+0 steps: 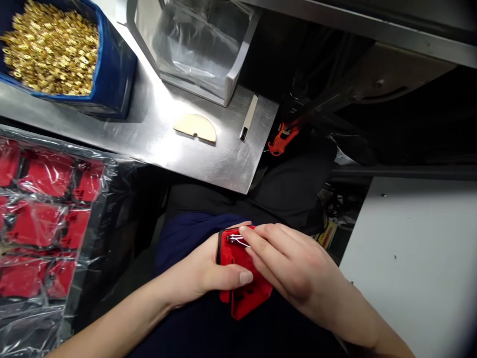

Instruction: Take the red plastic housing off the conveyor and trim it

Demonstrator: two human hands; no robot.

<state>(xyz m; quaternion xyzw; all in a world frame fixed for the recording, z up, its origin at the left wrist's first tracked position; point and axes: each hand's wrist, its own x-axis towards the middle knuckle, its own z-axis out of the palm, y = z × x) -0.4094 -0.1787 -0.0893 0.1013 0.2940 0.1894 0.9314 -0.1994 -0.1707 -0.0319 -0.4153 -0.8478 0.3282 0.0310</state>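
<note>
Over my lap, my left hand (218,266) is closed around a small red case (255,293) with a black edge, its thumb lying across the red inside. My right hand (294,258) reaches into the upper part of the case. Its fingertips pinch a small silver metal tool (235,239) that looks like nail clippers, lying against the red lining. My fingers hide the far end of that tool and part of the case.
A metal bench carries a blue bin (112,74) of small gold pieces (55,49), a plastic-lined grey bin (197,82), a half-round tan piece (197,127) and a white-handled tool (249,117). Bagged red cases (33,226) fill a crate at left. An orange tool (283,139) hangs beyond the bench.
</note>
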